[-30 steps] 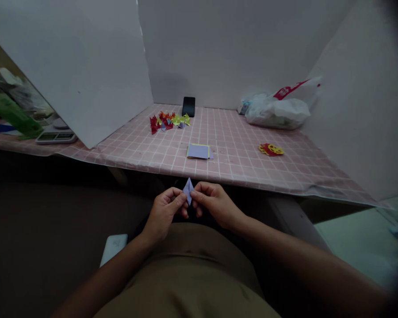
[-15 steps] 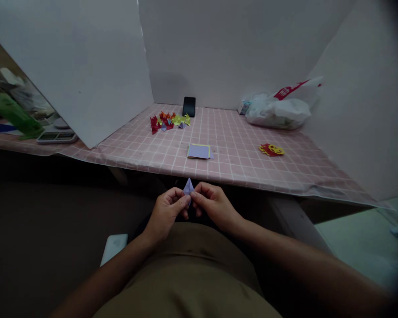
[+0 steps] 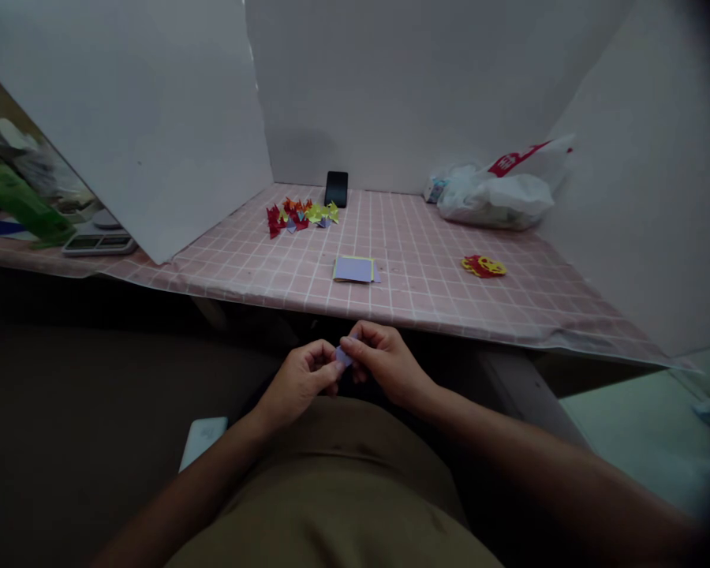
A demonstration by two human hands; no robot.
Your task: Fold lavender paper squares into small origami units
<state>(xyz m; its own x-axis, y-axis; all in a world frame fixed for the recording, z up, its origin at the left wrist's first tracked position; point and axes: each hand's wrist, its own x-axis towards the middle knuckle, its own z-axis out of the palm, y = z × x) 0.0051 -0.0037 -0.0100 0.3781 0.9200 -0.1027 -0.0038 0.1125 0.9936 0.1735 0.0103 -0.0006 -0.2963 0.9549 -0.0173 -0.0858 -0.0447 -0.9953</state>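
A small folded piece of lilac origami paper [image 3: 344,357] is held between my two hands, just off the front edge of the table and above my lap. My left hand [image 3: 305,379] pinches its lower left side between thumb and fingers. At its upper right, my right hand [image 3: 386,363] grips it with thumb and forefinger. The fingers cover much of the paper, so its full shape is hidden. Beyond my hands lies a stack of lilac and yellow paper squares [image 3: 353,269] on the table.
Several folded red, orange, yellow and lilac paper figures [image 3: 299,214] sit at the back left, before a dark phone [image 3: 336,189]. Red and yellow cut-out shapes [image 3: 483,267] lie right. A white plastic bag [image 3: 497,199] stands behind them. White panels [image 3: 171,118] enclose the checked tabletop [image 3: 414,288].
The lilac paper has turned from upright, point up, to tilted toward the upper right. My right hand has shifted its pinch to the paper's upper end.
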